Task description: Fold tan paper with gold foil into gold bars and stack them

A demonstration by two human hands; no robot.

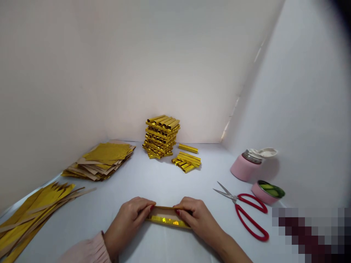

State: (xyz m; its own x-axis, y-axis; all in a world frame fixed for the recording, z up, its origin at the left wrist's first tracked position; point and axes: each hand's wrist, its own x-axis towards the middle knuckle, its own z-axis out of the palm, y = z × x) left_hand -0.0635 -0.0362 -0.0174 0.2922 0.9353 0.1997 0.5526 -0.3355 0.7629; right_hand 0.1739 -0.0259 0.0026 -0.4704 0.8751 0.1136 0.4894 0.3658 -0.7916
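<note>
A gold foil strip (pixel 170 220) with a brown inner side is partly folded lengthwise between my hands, low in the middle of the view. My left hand (pixel 132 214) pinches its left end between thumb and fingers. At the right end, my right hand (pixel 197 218) grips the strip the same way. Beyond them stands a crisscross stack of gold tubes (pixel 161 137) against the back wall. A smaller group of gold tubes (pixel 188 160) lies to its right, with a single tube (pixel 188 148) behind.
Gold sheets (pixel 102 160) are piled at the left, with loose gold strips (pixel 35 212) nearer me. Open red-handled scissors (pixel 238 201) lie at the right. Behind them are a pink jar (pixel 245 167) with a raised lid and a pink bowl (pixel 267 193) holding green pieces.
</note>
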